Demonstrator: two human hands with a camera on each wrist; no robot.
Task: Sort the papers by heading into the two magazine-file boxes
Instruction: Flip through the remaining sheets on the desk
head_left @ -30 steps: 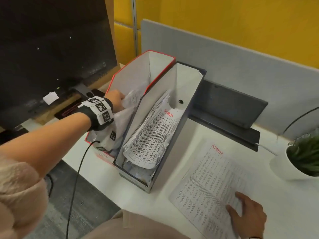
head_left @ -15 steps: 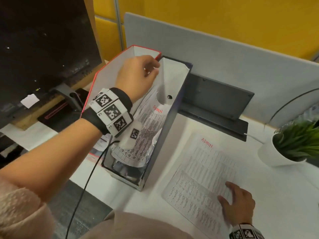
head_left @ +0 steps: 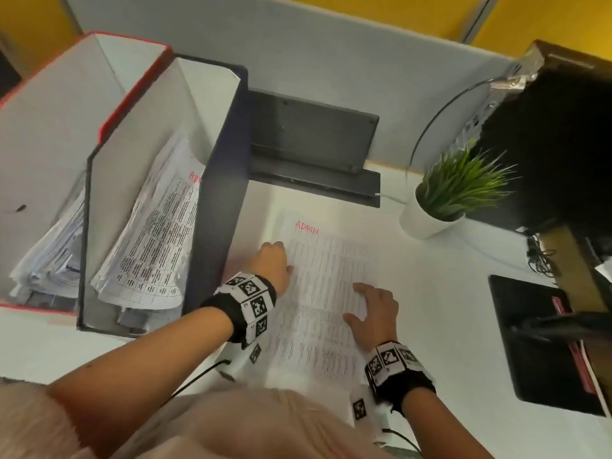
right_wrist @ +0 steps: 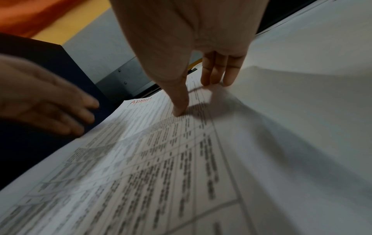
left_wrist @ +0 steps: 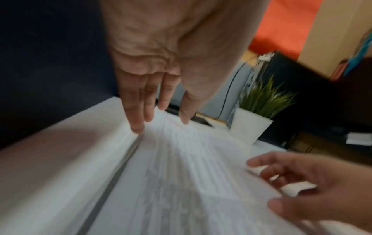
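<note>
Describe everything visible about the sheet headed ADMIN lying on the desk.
The ADMIN sheet is white printed paper, its heading handwritten in red at the top and dense rows of small tabular text below. It lies face up on the white desk, right of the dark blue file box, and looks to top a thin stack. It bows slightly in the right wrist view. The left hand touches its left edge; the right hand rests straight fingertips on its surface.

- Two magazine-file boxes: a red box (head_left: 49, 134) and a dark blue box (head_left: 225, 180), each holding a sheaf of papers too bunched to count.
- One loose sheet headed ADMIN (head_left: 321, 293) under both hands.
- Two hands: left hand (head_left: 275, 263), right hand (head_left: 374, 313).
- One potted plant (head_left: 440, 200).
- Two wrist bands.
</note>
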